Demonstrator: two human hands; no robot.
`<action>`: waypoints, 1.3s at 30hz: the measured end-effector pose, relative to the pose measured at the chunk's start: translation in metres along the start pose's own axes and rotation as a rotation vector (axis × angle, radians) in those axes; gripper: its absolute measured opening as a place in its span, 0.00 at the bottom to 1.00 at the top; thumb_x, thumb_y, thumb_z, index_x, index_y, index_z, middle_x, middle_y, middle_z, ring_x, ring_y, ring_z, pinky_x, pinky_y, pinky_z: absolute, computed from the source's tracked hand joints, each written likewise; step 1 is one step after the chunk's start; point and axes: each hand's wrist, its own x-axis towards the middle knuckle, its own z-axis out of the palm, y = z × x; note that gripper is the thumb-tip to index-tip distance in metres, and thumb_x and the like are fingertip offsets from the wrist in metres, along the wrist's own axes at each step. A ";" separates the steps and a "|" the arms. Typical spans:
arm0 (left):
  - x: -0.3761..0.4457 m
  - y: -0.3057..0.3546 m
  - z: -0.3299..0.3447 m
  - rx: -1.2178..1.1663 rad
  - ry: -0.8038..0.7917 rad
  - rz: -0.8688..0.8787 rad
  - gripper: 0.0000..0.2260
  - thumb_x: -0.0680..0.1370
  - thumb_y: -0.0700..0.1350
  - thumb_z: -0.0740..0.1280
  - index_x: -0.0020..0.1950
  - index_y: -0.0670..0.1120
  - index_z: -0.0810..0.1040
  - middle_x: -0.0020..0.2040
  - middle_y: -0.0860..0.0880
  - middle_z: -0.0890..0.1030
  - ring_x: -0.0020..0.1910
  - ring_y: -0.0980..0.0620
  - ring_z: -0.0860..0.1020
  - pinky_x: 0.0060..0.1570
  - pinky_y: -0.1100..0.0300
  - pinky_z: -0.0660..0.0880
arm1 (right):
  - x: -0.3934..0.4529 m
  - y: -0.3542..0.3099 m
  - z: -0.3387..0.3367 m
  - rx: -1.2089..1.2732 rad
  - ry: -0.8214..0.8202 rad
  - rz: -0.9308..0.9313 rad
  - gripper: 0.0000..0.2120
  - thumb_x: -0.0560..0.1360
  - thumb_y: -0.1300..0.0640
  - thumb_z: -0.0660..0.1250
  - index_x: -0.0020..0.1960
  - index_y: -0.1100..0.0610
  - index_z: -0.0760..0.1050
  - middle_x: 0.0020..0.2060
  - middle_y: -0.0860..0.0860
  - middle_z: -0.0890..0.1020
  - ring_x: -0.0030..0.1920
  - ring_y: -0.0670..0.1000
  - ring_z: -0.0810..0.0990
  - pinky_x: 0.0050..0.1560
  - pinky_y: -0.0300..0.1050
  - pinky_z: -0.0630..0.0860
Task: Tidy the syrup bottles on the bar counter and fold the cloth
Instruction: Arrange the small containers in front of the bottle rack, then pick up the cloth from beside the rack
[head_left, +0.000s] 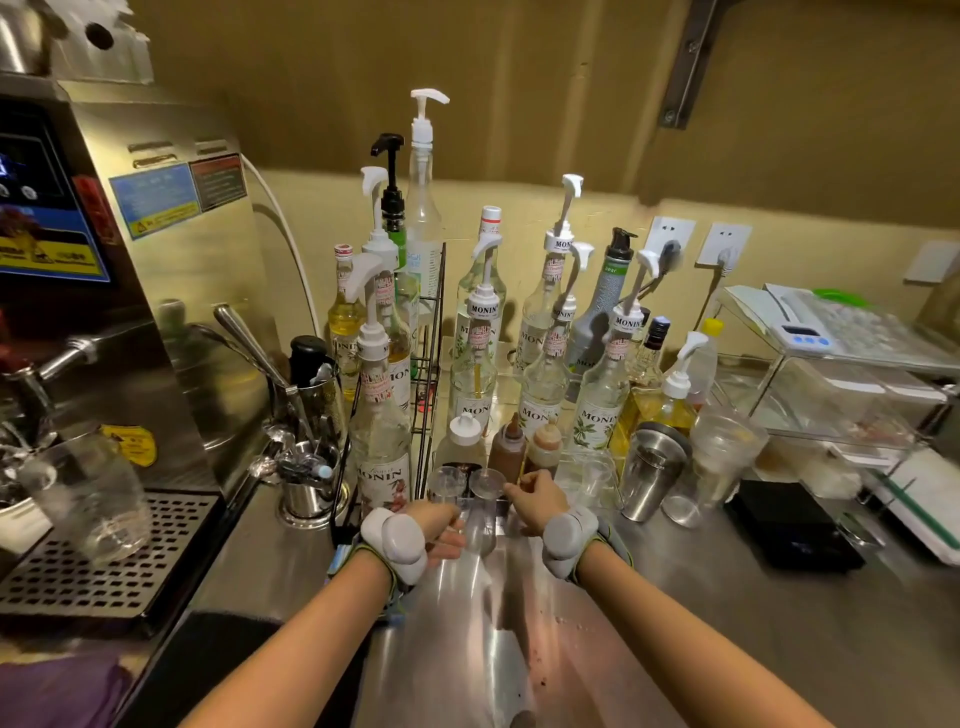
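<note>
Left hand (441, 535) clasps a clear glass (480, 512); right hand (537, 501), fingers pinched, nearer the upright squeeze bottles (506, 447) just behind, toward the counter (675, 597) back edge.

1. The near tabletop (675, 623) lies bare, giving hands free passage.
2. Behind, syrup bottles (545, 364) stand packed, gaps narrow.
3. A wire rack (428, 364) blocks the left; steel cups (652, 480) and a black scale (792, 525) crowd the right.
</note>
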 end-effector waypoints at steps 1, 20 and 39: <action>-0.004 -0.002 0.001 -0.042 -0.067 -0.023 0.16 0.82 0.41 0.53 0.34 0.45 0.65 0.22 0.50 0.68 0.17 0.56 0.66 0.15 0.68 0.59 | -0.006 0.002 -0.002 -0.004 0.002 0.002 0.21 0.76 0.51 0.64 0.64 0.63 0.67 0.61 0.59 0.75 0.61 0.59 0.75 0.62 0.53 0.74; -0.079 -0.064 0.051 0.252 -0.086 0.007 0.08 0.80 0.43 0.61 0.43 0.43 0.74 0.36 0.48 0.76 0.28 0.55 0.73 0.25 0.67 0.64 | -0.130 0.052 -0.025 -0.006 -0.303 0.176 0.08 0.79 0.57 0.62 0.53 0.61 0.68 0.41 0.54 0.75 0.33 0.49 0.71 0.34 0.41 0.70; -0.068 -0.090 0.078 0.290 -0.242 -0.071 0.05 0.79 0.41 0.59 0.51 0.41 0.72 0.25 0.50 0.80 0.18 0.58 0.75 0.22 0.72 0.67 | -0.142 0.083 -0.015 0.144 -0.234 0.247 0.13 0.77 0.64 0.63 0.57 0.73 0.74 0.46 0.61 0.77 0.38 0.58 0.78 0.45 0.51 0.81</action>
